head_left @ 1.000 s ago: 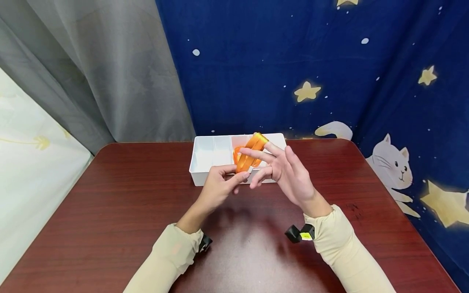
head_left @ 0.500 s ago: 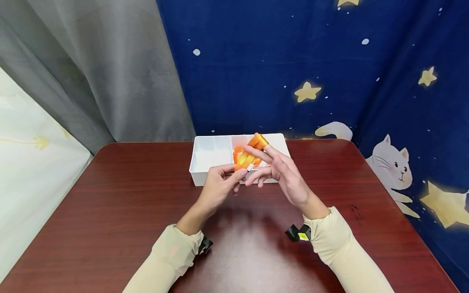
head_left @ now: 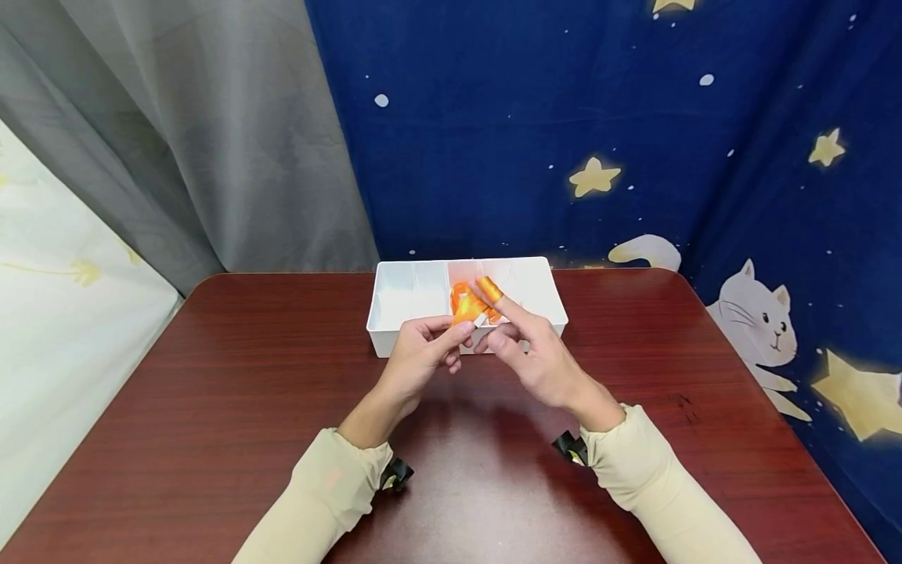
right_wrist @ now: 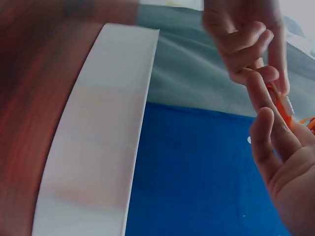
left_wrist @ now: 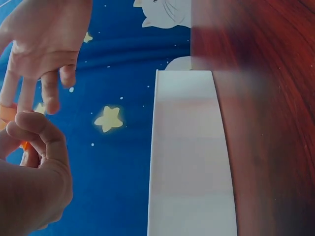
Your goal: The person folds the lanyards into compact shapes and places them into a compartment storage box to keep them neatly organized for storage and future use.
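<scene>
An orange satin ribbon (head_left: 466,310) stretches between the two hands in the head view. My left hand (head_left: 417,354) pinches it between thumb and fingers, beside a small white piece at the ribbon. Part of the ribbon wraps a finger of my right hand (head_left: 541,354), whose fingers are extended and only slightly bent. In the left wrist view, the ribbon (left_wrist: 7,113) shows at the frame's edge, mostly hidden by fingers. A white divided box (head_left: 384,343) stands right behind the hands; more orange shows over its middle, though whether it lies inside I cannot tell.
The dark red wooden table (head_left: 247,376) extends around the box and under both forearms. Behind it hang a grey curtain (head_left: 211,141) and a blue star-patterned curtain (head_left: 479,141). The box's front wall (right_wrist: 98,128) fills much of the right wrist view.
My right hand has turned, and its ribbon-wrapped finger has come lower and left, toward the left hand. The ribbon span between the hands is shorter. My left hand keeps its pinch, nearly still.
</scene>
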`<state>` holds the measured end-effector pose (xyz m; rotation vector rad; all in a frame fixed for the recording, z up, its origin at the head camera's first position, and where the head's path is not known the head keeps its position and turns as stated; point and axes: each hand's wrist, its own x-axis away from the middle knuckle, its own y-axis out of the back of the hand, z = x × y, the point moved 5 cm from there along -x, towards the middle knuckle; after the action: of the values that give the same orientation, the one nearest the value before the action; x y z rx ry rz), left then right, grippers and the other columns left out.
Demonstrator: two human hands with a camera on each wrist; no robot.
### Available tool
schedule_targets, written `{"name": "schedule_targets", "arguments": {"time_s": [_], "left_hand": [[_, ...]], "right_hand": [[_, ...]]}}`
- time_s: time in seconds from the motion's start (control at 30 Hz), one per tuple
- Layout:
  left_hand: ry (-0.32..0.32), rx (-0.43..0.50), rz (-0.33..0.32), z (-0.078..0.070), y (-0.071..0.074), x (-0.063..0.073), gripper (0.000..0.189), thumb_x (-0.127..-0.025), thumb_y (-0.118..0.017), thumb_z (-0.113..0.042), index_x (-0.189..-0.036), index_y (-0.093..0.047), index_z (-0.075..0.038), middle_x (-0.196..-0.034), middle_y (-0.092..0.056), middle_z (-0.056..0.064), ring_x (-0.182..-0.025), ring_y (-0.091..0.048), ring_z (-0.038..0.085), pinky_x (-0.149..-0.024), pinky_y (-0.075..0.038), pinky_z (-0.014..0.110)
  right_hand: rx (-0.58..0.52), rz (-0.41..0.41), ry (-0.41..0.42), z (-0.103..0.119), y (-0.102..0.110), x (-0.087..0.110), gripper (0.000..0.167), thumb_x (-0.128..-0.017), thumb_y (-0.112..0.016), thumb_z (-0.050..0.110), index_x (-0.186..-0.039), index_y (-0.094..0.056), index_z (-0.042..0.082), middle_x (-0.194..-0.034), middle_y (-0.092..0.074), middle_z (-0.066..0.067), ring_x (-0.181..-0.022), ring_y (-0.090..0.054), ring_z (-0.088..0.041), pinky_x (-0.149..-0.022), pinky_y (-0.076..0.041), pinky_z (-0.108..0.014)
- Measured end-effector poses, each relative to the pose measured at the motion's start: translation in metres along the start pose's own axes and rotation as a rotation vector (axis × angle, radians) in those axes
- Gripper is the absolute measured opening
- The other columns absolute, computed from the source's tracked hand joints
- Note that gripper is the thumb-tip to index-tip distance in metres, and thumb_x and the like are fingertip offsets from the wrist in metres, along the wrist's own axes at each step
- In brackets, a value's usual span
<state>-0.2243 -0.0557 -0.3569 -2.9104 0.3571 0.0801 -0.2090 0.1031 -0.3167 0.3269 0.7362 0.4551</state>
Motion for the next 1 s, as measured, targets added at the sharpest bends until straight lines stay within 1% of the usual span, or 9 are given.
{"name": "schedule_targets", "arguments": {"time_s": [0.13,0.23,0.3,0.4,0.5,0.63,0.7,0.83,1.0], "left_hand": [[-0.001,0.006,-0.002,0.0,0.001,0.0,0.028,-0.096,-0.066,-0.014,-0.104,-0.064,0.013,-0.075,-0.062,0.003,-0.053,-0.045,0.008,-0.052,-0.043,0.019],[0.007,0.019,-0.001,0.001,0.001,0.0,0.029,-0.096,-0.066,-0.015,-0.105,-0.064,0.012,-0.075,-0.062,0.003,-0.053,-0.045,0.008,-0.052,-0.043,0.019],[0.016,0.037,-0.002,0.002,0.001,0.0,0.027,-0.097,-0.065,-0.015,-0.104,-0.065,0.011,-0.075,-0.062,0.003,-0.054,-0.045,0.008,-0.053,-0.044,0.018],[0.035,0.102,0.002,0.004,0.001,0.0,0.019,-0.099,-0.063,-0.013,-0.102,-0.067,0.006,-0.076,-0.062,0.003,-0.054,-0.044,0.006,-0.053,-0.044,0.018],[0.061,0.175,0.009,0.007,0.0,0.0,0.014,-0.1,-0.059,-0.009,-0.097,-0.069,-0.001,-0.077,-0.062,0.003,-0.054,-0.044,0.006,-0.054,-0.044,0.018],[0.091,0.213,0.024,0.01,-0.001,0.0,0.018,-0.102,-0.054,-0.007,-0.092,-0.068,-0.003,-0.079,-0.062,0.003,-0.055,-0.045,0.006,-0.055,-0.044,0.017],[0.101,0.219,0.028,0.011,0.0,0.0,0.02,-0.103,-0.051,-0.006,-0.091,-0.067,-0.002,-0.08,-0.062,0.004,-0.056,-0.045,0.007,-0.056,-0.044,0.018],[0.128,0.228,0.038,0.013,0.0,0.001,0.024,-0.105,-0.047,-0.009,-0.092,-0.065,0.0,-0.081,-0.063,0.006,-0.057,-0.045,0.008,-0.058,-0.045,0.02],[0.142,0.23,0.06,0.015,0.0,0.002,0.027,-0.107,-0.043,-0.012,-0.098,-0.062,0.004,-0.082,-0.062,0.006,-0.059,-0.046,0.009,-0.059,-0.045,0.02]], "right_hand": [[0.23,-0.022,0.05,0.0,-0.001,0.003,0.065,-0.101,-0.045,0.058,-0.144,-0.051,0.01,-0.111,-0.066,-0.005,-0.086,-0.067,-0.012,-0.063,-0.053,-0.026],[0.331,-0.028,0.08,-0.001,-0.002,0.005,0.059,-0.1,-0.046,0.057,-0.138,-0.057,0.013,-0.11,-0.066,-0.001,-0.085,-0.066,-0.009,-0.063,-0.054,-0.026],[0.385,-0.024,0.101,0.0,-0.004,0.006,0.059,-0.1,-0.046,0.057,-0.14,-0.057,0.014,-0.112,-0.066,0.0,-0.085,-0.066,-0.009,-0.064,-0.054,-0.026],[0.47,-0.012,0.133,0.0,-0.005,0.006,0.058,-0.101,-0.046,0.056,-0.141,-0.057,0.016,-0.12,-0.065,0.0,-0.085,-0.066,-0.01,-0.067,-0.054,-0.028],[0.556,0.004,0.16,-0.001,-0.007,0.007,0.06,-0.101,-0.043,0.058,-0.144,-0.055,0.017,-0.13,-0.062,-0.001,-0.077,-0.064,-0.011,-0.063,-0.05,-0.028],[0.629,0.025,0.188,-0.003,-0.009,0.009,0.06,-0.101,-0.041,0.058,-0.144,-0.055,0.019,-0.135,-0.06,-0.004,-0.059,-0.048,-0.01,-0.052,-0.039,-0.025],[0.657,0.03,0.203,-0.004,-0.01,0.011,0.058,-0.101,-0.041,0.058,-0.14,-0.058,0.018,-0.129,-0.062,-0.004,-0.055,-0.043,-0.01,-0.051,-0.037,-0.025],[0.707,0.026,0.227,-0.006,-0.011,0.013,0.056,-0.102,-0.038,0.057,-0.129,-0.065,0.016,-0.118,-0.064,-0.002,-0.059,-0.049,-0.012,-0.053,-0.043,-0.026],[0.734,0.023,0.244,-0.008,-0.012,0.014,0.055,-0.103,-0.039,0.055,-0.131,-0.064,0.015,-0.128,-0.063,-0.004,-0.06,-0.052,-0.014,-0.056,-0.047,-0.029]]}}
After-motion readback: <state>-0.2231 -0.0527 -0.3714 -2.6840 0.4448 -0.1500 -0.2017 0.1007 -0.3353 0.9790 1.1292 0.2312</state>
